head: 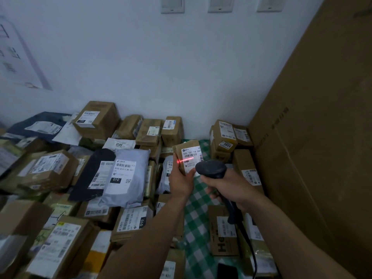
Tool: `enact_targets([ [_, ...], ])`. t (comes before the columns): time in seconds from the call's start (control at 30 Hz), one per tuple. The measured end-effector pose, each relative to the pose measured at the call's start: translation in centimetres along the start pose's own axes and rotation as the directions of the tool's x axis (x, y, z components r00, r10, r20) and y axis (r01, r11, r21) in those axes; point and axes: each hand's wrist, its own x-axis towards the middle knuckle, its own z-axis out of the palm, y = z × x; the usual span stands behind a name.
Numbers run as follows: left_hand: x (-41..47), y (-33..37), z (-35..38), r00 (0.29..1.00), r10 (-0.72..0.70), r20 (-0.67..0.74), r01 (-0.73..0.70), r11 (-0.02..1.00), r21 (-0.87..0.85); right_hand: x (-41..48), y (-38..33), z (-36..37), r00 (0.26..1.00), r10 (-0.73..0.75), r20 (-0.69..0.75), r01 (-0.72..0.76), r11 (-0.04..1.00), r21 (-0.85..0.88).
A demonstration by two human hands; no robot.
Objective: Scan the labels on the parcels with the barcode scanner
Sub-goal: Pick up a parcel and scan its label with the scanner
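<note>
My left hand (180, 181) grips a small brown cardboard parcel (186, 152) from below and holds it up, its white label facing me. A red scan line crosses the barcode on that label. My right hand (229, 189) grips the handle of a dark barcode scanner (211, 169), whose head points at the label from close on the right. The scanner's cable (251, 250) trails down toward the lower edge of the view.
Many labelled boxes and mailer bags cover the surface on the left, among them a grey bag (128, 176) and a dark bag (90, 176). A green checked cloth (198, 224) shows between piles. More boxes (225, 135) stand at the back right. A tall cardboard box (322, 148) walls the right side.
</note>
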Motion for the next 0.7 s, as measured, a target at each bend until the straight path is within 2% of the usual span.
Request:
enact_targets([
  [0.5, 1.2, -1.4, -0.2, 1.000, -0.010, -0.013, 0.011, 0.998, 0.060, 1.8, -0.3, -0.7, 1.000, -0.016, 0.007, 0.016, 1.000, 0.017],
  [0.57, 1.9, -1.0, -0.8, 0.999, -0.045, 0.004, 0.045, 0.997, 0.061, 2.3, -0.4, -1.0, 1.000, -0.008, -0.001, 0.008, 1.000, 0.026],
  [0.7, 5.3, -1.2, -2.8, 0.986, -0.125, 0.109, 0.098, 0.970, 0.221, 3.8, -0.7, -1.4, 1.000, 0.011, -0.019, -0.010, 0.999, 0.032],
])
